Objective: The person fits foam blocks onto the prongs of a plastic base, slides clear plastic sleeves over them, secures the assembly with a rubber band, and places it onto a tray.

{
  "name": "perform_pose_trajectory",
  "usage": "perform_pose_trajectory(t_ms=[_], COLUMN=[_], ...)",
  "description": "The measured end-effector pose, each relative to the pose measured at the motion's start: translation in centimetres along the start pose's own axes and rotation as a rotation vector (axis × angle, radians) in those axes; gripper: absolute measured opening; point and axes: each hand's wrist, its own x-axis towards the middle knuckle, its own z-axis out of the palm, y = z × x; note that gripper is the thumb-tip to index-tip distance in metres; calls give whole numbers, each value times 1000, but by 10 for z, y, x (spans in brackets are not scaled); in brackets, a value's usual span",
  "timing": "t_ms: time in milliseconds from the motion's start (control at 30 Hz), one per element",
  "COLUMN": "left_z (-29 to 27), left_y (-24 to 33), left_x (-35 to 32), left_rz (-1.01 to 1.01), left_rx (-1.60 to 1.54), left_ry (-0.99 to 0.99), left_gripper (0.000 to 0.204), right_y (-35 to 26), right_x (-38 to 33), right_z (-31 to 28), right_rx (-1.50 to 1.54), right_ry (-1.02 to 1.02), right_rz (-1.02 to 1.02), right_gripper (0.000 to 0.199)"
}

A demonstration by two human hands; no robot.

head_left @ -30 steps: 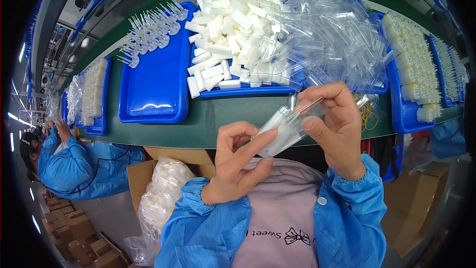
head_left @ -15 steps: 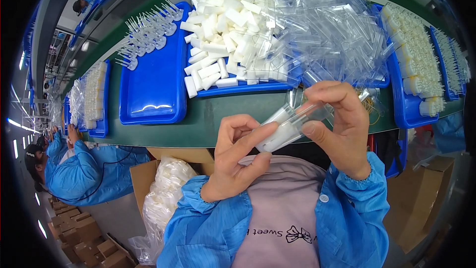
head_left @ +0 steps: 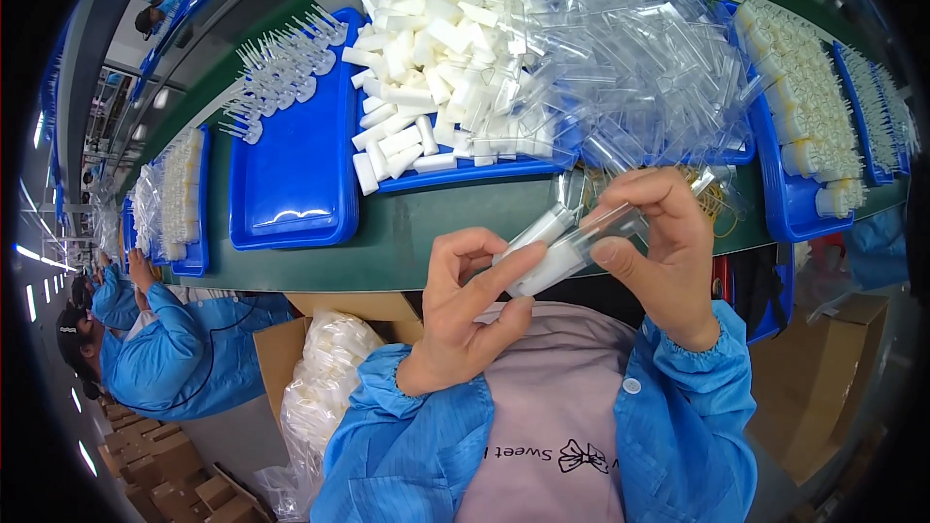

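Note:
In front of my chest, my left hand [head_left: 475,305] is closed on white plastic pieces, its thumb and fingers around their near end. One white block [head_left: 550,267] lies lengthwise in that grip, and a second white piece [head_left: 539,230] shows just above it. Between thumb and fingertips my right hand [head_left: 664,257] pinches a clear plastic sleeve [head_left: 616,224]. This sleeve meets the far end of the white block; how far the block sits inside it I cannot tell.
Beyond my hands, a blue tray bears a heap of white blocks [head_left: 436,29] and a pile of clear sleeves [head_left: 639,58]. Left of it, another blue tray [head_left: 295,184] has thin-stemmed parts [head_left: 281,73]. Trays of upright pieces [head_left: 799,87] stand right. A co-worker [head_left: 184,358] sits left.
Both hands keep nearly the same pose and the same holds. The whole view has shifted slightly, and the sleeve and block have barely moved.

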Motion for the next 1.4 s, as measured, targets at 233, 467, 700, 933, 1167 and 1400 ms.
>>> perform_pose_trajectory(t_ms=[233,467,700,933,1167,1400], left_z=[-2,-1,-1,1,3,5], left_y=[1,1,-1,0,-3,-2], left_x=[-2,-4,-5,-6,-6,-5], left_rz=[-12,-1,-10,-10,-22,3], left_rx=[-37,-42,-50,-93,-61,-55], left_ry=[-6,-13,-12,10,-1,7], left_gripper=[46,45,44,43,43,43], right_y=[0,0,3,0,4,6], right_x=[-1,-4,-6,-5,-9,-8], right_z=[0,1,2,2,5,4], right_rx=[75,235,161,133,-153,321], right_ry=[-12,13,15,-23,15,39], right_rz=[85,221,159,166,10,277], right_gripper=[33,34,33,33,32,30])
